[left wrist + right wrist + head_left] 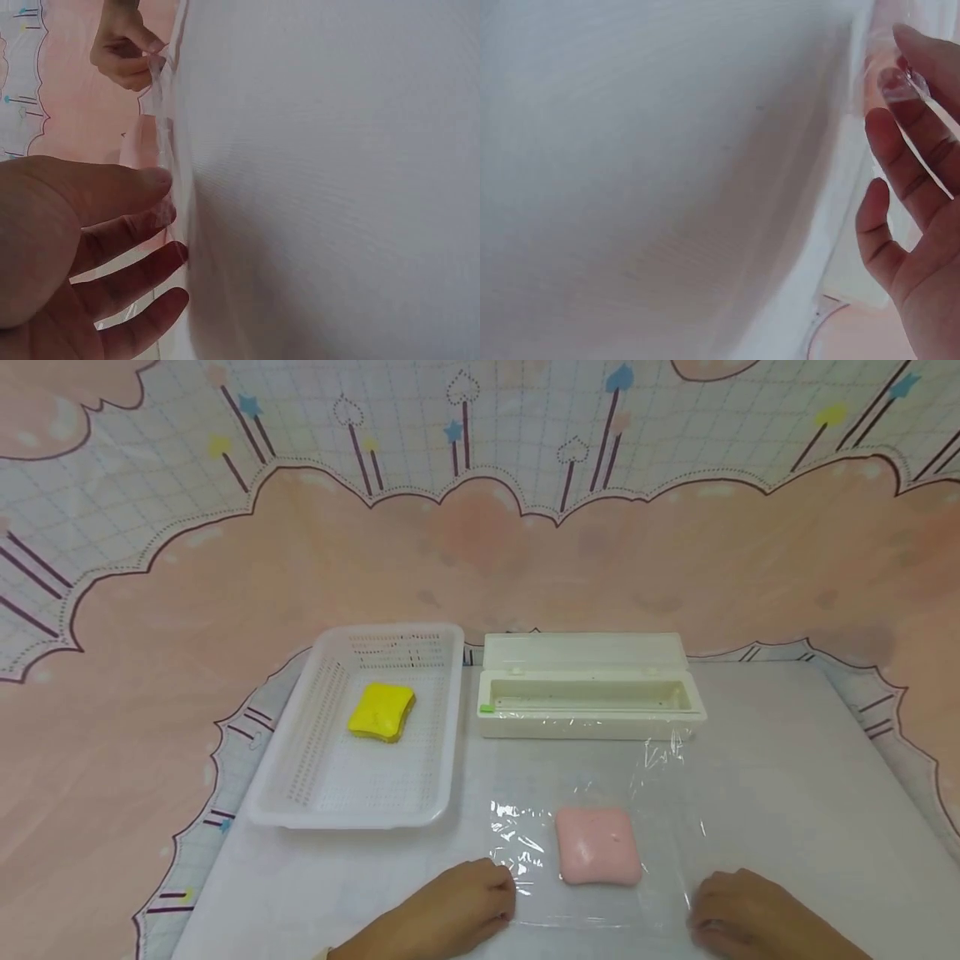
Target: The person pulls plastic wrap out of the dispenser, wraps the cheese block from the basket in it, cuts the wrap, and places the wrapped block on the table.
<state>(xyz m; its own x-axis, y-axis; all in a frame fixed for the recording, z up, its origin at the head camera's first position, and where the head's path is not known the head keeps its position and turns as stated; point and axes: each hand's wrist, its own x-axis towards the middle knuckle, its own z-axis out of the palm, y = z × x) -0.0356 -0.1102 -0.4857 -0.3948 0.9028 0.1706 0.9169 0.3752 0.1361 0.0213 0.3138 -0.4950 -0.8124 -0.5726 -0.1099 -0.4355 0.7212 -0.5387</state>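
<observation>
A sheet of clear plastic film (592,914) stretches from the front of a white cling film dispenser (592,727) toward me, between my hands. In the head view, my left hand (461,902) pinches the film's near left corner. My right hand (738,910) pinches the near right corner, and film wraps over its index fingertip (892,81) in the right wrist view. Between the hands lies a pink cushion-shaped block (598,847), within the film's area; whether it lies over or under the film I cannot tell.
A white perforated basket (442,768) stands at the left, holding a yellow cushion-shaped block (381,712). The dispenser's lid (585,652) is raised at the back, and a small green piece (487,708) sits at its left end. A patterned cloth (480,568) hangs behind the white table (810,777).
</observation>
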